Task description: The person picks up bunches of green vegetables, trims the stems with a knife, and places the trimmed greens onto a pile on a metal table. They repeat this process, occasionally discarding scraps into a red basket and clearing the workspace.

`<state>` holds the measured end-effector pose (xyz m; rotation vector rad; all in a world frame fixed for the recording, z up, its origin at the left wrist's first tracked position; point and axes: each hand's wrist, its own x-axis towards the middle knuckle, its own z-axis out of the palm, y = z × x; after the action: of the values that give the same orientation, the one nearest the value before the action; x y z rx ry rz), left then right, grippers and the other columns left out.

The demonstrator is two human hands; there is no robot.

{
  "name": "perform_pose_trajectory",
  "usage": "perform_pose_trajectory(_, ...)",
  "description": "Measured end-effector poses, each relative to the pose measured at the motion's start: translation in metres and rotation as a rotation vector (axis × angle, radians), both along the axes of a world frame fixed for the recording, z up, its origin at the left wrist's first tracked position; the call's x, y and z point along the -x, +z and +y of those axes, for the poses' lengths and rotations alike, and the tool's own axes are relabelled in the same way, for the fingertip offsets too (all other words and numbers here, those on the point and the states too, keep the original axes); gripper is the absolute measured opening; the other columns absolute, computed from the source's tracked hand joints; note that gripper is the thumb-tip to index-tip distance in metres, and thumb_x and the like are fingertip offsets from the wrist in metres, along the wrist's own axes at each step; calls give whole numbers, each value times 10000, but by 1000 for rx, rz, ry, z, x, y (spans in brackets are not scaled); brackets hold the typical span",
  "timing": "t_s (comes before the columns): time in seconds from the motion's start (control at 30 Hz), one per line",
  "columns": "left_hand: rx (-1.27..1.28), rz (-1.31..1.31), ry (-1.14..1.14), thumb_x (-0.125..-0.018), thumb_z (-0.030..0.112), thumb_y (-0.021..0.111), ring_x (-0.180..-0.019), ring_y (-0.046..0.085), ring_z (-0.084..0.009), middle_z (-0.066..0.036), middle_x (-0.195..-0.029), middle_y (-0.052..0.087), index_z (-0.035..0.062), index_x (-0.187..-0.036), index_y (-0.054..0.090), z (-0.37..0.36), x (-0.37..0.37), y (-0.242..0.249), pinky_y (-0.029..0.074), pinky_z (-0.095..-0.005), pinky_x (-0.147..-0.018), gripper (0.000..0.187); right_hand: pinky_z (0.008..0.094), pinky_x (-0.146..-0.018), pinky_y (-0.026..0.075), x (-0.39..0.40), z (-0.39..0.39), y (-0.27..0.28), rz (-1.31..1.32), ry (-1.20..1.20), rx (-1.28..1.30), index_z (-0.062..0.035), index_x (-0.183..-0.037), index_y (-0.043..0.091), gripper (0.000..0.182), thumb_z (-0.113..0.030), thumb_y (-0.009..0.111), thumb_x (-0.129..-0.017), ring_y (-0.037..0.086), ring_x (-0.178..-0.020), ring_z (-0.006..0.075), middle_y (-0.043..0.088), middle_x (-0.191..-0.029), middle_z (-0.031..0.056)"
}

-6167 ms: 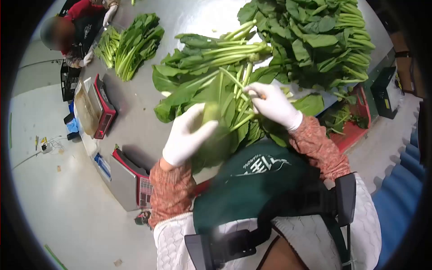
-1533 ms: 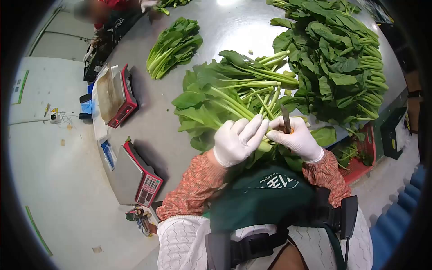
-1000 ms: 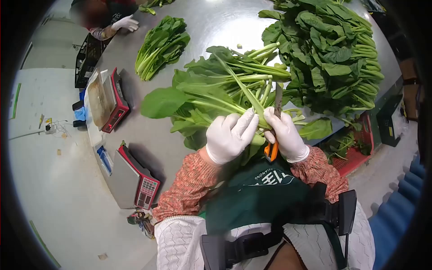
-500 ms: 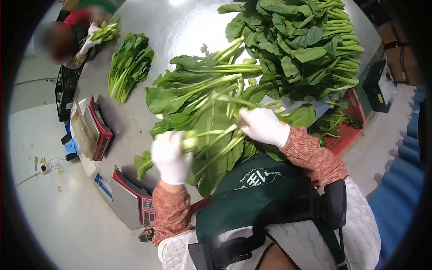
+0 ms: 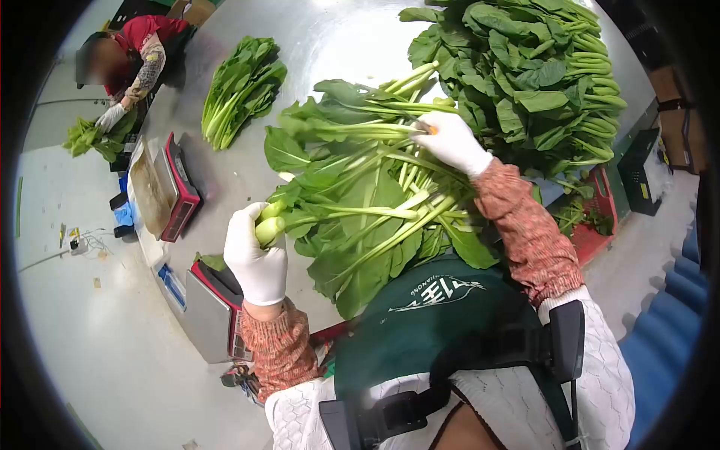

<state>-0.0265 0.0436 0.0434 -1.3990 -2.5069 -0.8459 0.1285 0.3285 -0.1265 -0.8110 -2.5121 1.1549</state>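
Observation:
My left hand point(image 5: 255, 259), in a white glove, is closed around the thick pale ends of leafy green stalks point(image 5: 270, 229), left of the loose greens. My right hand point(image 5: 457, 142), also gloved, has its fingers curled at the stems of the spread leafy greens point(image 5: 360, 199). A small orange-handled tool point(image 5: 433, 130) shows at its fingertips; its working end is too small to make out. The loose greens lie crosswise on the metal table point(image 5: 247, 176) between my hands, cut ends mostly toward the right.
A tall stack of greens point(image 5: 517, 97) stands at the back right, with a separate bunch point(image 5: 244, 90) at the back left. Red scales point(image 5: 180, 187) line the left edge. A red crate point(image 5: 600, 199) sits at right. A co-worker point(image 5: 142, 56) holds greens at far left.
My left hand has moved left and slightly up with the stalk ends. My right hand has risen to the upper stems. The co-worker's greens have moved down beyond the table edge.

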Motion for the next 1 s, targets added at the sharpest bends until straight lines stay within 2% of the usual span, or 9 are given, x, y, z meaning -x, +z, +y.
perform_pose_trajectory(0.03,21,18,1,-790,-91,651,-765,612,-205,-111,-861,621,4,-1013,617,-3,0,-1,498,-279,-741,245,330,-656,491,-5,-4,10,221,11,350,-49,-958,721,233,-261,694,-865,634,-706,204,683,-787,93)
perform_pose_trajectory(0.1,56,56,-4,-782,-85,667,-762,610,-205,-107,-861,623,8,-1010,620,-4,-1,-3,498,-281,-741,251,251,-598,430,-21,-6,48,118,-42,662,-31,-952,724,267,-290,695,-898,532,-654,79,642,-753,4)
perform_pose_trajectory(0.2,13,124,-96,-708,-75,719,-778,629,-267,-125,-864,635,17,-989,632,8,-10,-4,509,-328,-742,309,197,-459,235,-32,-15,73,245,-47,809,-57,-853,663,219,-265,693,-914,343,-516,-11,477,-647,-97)
perform_pose_trajectory(0.3,46,201,-232,-633,-57,735,-793,626,-292,-114,-898,669,56,-1013,667,28,-24,-2,501,-373,-719,402,205,-467,243,-38,-20,86,241,14,918,-46,-849,659,239,-273,701,-911,346,-524,-10,458,-629,-102)
perform_pose_trajectory(0.57,94,385,-418,-607,31,739,-795,638,-280,-99,-963,679,57,-1061,667,67,-60,2,510,-382,-713,461,185,-533,320,-54,-46,130,257,247,1034,-32,-870,661,260,-277,660,-955,382,-560,9,507,-673,-74)
perform_pose_trajectory(0.73,-47,-118,-320,-731,-52,738,-801,639,-239,-98,-888,646,27,-1008,669,64,-62,-5,503,-302,-754,296,242,-668,481,-53,-74,101,396,61,701,24,-1081,676,242,-182,577,-1002,547,-681,55,587,-741,-21)
perform_pose_trajectory(0.83,-42,-366,-316,-758,-50,729,-815,619,-172,-66,-888,641,22,-1013,676,61,-61,-7,481,-272,-764,270,306,-660,511,-56,-88,96,400,81,153,-26,-1088,642,255,13,611,-838,652,-698,205,667,-808,116)
perform_pose_trajectory(0.87,-18,-414,-316,-771,-48,722,-830,595,-131,-38,-883,631,19,-1012,686,60,-60,-6,466,-254,-773,253,347,-655,519,-54,-90,94,432,76,101,-19,-1069,622,301,38,613,-773,671,-709,303,671,-816,169)
perform_pose_trajectory(1.0,29,-598,-339,-762,-46,724,-809,564,-116,-29,-872,615,7,-986,695,57,-59,1,448,-242,-762,232,372,-646,519,-53,-85,95,323,123,76,-35,-1068,631,279,3,616,-792,663,-727,364,656,-805,205)
